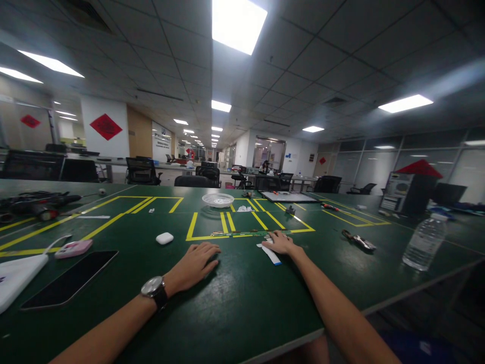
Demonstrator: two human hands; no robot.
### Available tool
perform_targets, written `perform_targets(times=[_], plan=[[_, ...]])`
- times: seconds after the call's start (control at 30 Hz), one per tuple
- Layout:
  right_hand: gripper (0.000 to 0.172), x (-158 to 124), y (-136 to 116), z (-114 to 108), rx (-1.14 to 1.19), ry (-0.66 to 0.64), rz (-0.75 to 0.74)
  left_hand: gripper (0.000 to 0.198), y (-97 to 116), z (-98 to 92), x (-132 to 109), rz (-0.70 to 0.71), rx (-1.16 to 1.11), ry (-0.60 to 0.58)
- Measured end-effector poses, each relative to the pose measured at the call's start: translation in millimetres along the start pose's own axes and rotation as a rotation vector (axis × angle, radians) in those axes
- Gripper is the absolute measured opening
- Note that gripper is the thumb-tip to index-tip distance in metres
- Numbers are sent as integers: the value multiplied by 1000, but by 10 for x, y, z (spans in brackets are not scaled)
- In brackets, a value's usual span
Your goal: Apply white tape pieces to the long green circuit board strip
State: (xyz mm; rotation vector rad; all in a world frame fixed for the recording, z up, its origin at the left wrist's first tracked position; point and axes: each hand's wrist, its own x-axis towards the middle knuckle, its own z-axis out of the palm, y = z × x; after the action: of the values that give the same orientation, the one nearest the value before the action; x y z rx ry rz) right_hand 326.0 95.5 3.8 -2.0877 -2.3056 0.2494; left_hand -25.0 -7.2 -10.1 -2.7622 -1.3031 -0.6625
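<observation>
We hold our left hand point(194, 265) palm down, low over the bench point(242, 313) on the near-edge side, its fingers relaxed and parted; we cannot tell whether the palm touches the surface. A watch point(153, 287) with a dark strap sits on that wrist.

Our right hand point(279, 243) reaches in from the near edge and covers the upper end of a white strip point(272, 257) with a blue tip, which points back toward that edge. Its fingers are bent over the right part of a thin green circuit strip point(242, 234); whether they grip either strip or only lie on them, we cannot tell. The green strip runs lengthwise across the middle of the bench, along a line of yellow tape point(193, 227).

Just beyond our left hand, on its left, lies a small white case point(164, 238). Farther left are a dark phone point(71, 279) and a pink object point(74, 248). A white basket point(217, 200) stands toward the far edge. To our right, a clear bottle point(425, 245) stands by the near edge, with a computer tower point(403, 194) farther back.
</observation>
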Motion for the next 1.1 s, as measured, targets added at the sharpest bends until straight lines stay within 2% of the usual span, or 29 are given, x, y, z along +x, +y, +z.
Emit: perform_targets(times=[0.1, 0.2, 0.27, 0.33, 0.4, 0.43, 0.53, 0.6, 0.67, 0.77, 0.9, 1.0, 1.1], plan=[[95, -12, 15, 17, 4, -23, -6, 33, -4, 9, -1, -4, 5, -16], [90, 7, 29, 35, 2, 17, -25, 33, -9, 12, -2, -14, 8, -10], [81, 24, 33, 27, 17, 98, -18, 35, -17, 14, -3, -18, 8, 1], [70, 27, 27, 0, 43, 232, -12, 35, -29, 19, -3, -19, 9, 10], [57, 5, 6, -33, 54, 343, -62, 36, -42, 26, -1, -13, 10, 16], [49, -17, -11, -46, 41, 358, -113, 36, -45, 30, 0, -6, 10, 18], [31, -103, -89, -52, -46, 306, -268, 36, -43, 36, -1, 11, 8, 20], [27, -154, -155, -33, -103, 301, -354, 35, -36, 36, -4, 9, 11, 17], [27, -184, -220, -8, -110, 319, -446, 34, -33, 36, -6, 9, 14, 11], [28, -200, -307, 15, -3, 308, -571, 34, -37, 35, -7, 19, 10, 7], [31, -248, -446, 10, 177, 222, -730, 35, -38, 29, -3, 13, 6, -12], [34, -343, -600, 5, 235, 148, -860, 35, -32, 26, -1, 3, 8, -26], [35, -445, -750, 2, 278, 66, -925, 36, -32, 23, -6, 0, 4, -29]])
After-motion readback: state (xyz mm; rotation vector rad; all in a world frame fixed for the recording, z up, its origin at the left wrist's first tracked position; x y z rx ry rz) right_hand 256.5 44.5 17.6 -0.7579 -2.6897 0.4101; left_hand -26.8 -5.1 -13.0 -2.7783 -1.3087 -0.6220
